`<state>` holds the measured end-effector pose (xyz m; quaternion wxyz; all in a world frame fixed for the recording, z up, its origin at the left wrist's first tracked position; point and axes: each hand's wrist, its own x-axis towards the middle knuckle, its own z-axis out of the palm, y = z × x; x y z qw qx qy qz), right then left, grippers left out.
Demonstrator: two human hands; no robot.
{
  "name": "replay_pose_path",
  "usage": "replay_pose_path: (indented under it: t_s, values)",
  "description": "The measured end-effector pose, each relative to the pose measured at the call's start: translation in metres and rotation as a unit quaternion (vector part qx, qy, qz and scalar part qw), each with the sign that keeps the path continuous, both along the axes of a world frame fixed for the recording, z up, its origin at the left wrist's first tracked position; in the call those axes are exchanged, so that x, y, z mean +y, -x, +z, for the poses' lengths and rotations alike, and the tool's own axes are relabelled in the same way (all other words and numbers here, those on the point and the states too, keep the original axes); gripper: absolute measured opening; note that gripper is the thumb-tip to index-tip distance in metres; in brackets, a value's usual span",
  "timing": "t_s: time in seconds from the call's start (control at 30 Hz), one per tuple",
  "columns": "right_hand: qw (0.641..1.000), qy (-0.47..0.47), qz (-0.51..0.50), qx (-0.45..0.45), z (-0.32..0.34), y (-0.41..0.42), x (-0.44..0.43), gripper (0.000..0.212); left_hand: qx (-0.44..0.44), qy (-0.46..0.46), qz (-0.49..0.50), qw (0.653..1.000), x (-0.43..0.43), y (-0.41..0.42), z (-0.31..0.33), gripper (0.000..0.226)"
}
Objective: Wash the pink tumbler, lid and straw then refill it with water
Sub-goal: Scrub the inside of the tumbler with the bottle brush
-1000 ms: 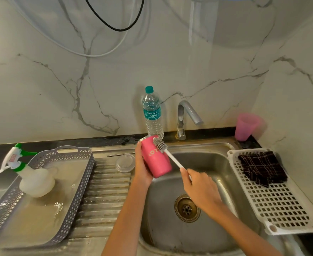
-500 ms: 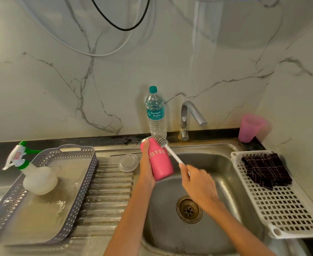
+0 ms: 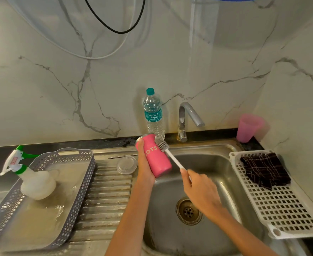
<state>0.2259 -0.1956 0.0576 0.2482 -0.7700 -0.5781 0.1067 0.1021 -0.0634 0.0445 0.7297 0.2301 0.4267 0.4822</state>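
My left hand [image 3: 145, 163] grips the pink tumbler [image 3: 155, 159] over the left edge of the sink [image 3: 216, 163], with its open steel rim tilted up and away. My right hand [image 3: 200, 191] holds the white handle of a bottle brush [image 3: 170, 154]; its grey bristle head rests against the tumbler's outside, just below the rim. The clear lid [image 3: 127, 165] lies flat on the ribbed drainboard, left of the tumbler. A thin metal straw [image 3: 123, 156] lies on the drainboard behind the lid.
A water bottle [image 3: 153, 115] and the tap [image 3: 186, 119] stand behind the sink. A pink cup [image 3: 248, 128] sits in the back right corner. A white rack [image 3: 281, 209] with a dark cloth [image 3: 264, 169] lies at right. A grey tray [image 3: 41, 200] holds a spray bottle [image 3: 32, 178].
The brush head has slid from the tumbler's rim down onto its outer side. Both hands stay at the sink's left edge; the view has shifted slightly.
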Motion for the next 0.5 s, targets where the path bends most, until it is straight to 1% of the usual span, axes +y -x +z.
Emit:
replay_pose_path:
  t_s: [0.07,0.2,0.23,0.33,0.4,0.43,0.5]
  values:
    - [1.000,0.006,-0.005,0.001,-0.002,-0.003,-0.007,0.047,-0.007,0.000,0.005,1.000,0.005,0.004,0.002,0.070]
    - [0.999,0.004,-0.031,0.045,0.007,-0.014,0.021,0.048,0.022,0.004,-0.051,0.998,-0.010,-0.006,0.004,0.063]
    - [0.998,0.002,-0.031,0.047,0.007,-0.013,0.022,0.048,0.020,0.009,-0.051,0.998,-0.012,-0.008,0.007,0.064]
    - [1.000,0.005,-0.014,0.018,-0.001,-0.005,0.001,0.047,-0.007,0.002,-0.008,1.000,0.004,-0.003,0.011,0.078]
    - [1.000,0.010,-0.012,0.007,-0.004,-0.004,-0.011,0.048,-0.018,0.006,0.007,1.000,0.013,0.001,0.010,0.083]
    - [1.000,0.008,-0.015,0.010,-0.004,-0.005,-0.008,0.047,-0.009,0.010,0.001,1.000,0.012,0.000,0.009,0.083]
    - [1.000,0.000,-0.019,0.021,0.001,-0.008,0.008,0.046,0.018,0.014,-0.023,0.999,0.001,-0.005,0.009,0.075]
